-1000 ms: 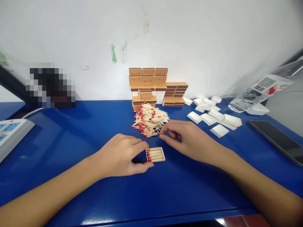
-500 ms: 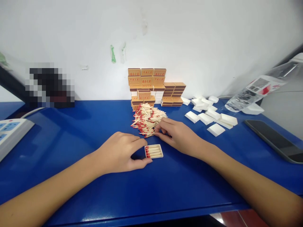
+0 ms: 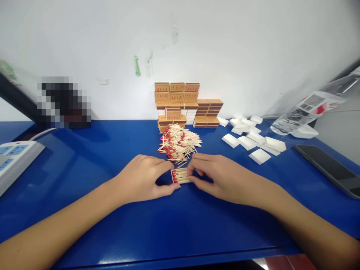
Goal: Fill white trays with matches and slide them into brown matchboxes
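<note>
A small white matchbox tray (image 3: 172, 177) lies on the blue table with red-headed matches (image 3: 179, 175) inside, their heads toward the left. My left hand (image 3: 143, 180) grips the tray's left end, index finger at the far side and thumb at the near side. Over the tray's right end, my right hand (image 3: 218, 174) pinches a match or matches, largely covered by the fingers; how many I cannot tell. Just beyond the tray is a loose heap of matches (image 3: 180, 144).
Stacked matchboxes (image 3: 176, 97) stand against the wall behind the heap. Several white trays (image 3: 247, 142) are scattered to the right, near a tilted plastic bottle (image 3: 305, 110) and a phone (image 3: 329, 167). At the left edge sits a white device with blue panels (image 3: 21, 161).
My right hand has come from the match heap toward me, to the tray's right end. My left hand stays at the tray. The view has shifted slightly.
</note>
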### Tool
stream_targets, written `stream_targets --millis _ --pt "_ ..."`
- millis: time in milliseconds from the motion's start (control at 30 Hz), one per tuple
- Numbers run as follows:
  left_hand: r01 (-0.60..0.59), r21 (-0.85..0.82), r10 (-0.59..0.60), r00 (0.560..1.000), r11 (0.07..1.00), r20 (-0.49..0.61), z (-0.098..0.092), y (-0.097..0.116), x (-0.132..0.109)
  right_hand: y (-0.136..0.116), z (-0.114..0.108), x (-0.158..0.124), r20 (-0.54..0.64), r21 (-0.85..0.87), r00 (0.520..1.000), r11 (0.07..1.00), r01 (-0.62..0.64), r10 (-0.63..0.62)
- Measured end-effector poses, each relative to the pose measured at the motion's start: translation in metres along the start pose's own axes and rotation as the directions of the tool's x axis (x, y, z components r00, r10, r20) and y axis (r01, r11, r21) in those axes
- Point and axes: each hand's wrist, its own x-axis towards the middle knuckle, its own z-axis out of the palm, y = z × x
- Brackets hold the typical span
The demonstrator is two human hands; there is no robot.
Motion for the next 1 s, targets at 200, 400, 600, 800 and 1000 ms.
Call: stream_targets --millis 200,400,600,800,1000 --pt "-0.021 0.003 0.021 1.0 1.0 -0.018 0.002 0.0 -0.001 0.0 0.004 0.0 -0.069 0.049 0.997 0.998 0.039 -0.036" --pt "-0.062 0.003 0.062 0.998 0.998 -0.016 0.003 0.001 -0.002 0.005 0.016 0.006 -0.101 0.069 0.994 0.997 0.038 -0.031" --pt "-0.054 -0.006 0.054 0.998 0.999 0.021 0.003 0.001 -0.002 0.008 0.016 0.005 -0.077 0.036 0.995 0.997 0.064 -0.061" --pt "-0.047 0.007 0.047 0.999 0.999 0.017 0.004 0.001 -0.002 0.003 0.012 0.004 -0.095 0.032 0.993 0.997 0.076 -0.072" --pt "-0.057 0.017 0.057 0.998 0.998 -0.001 0.004 0.001 -0.003 -0.003 0.008 0.001 -0.025 0.053 0.998 0.997 0.06 -0.059"
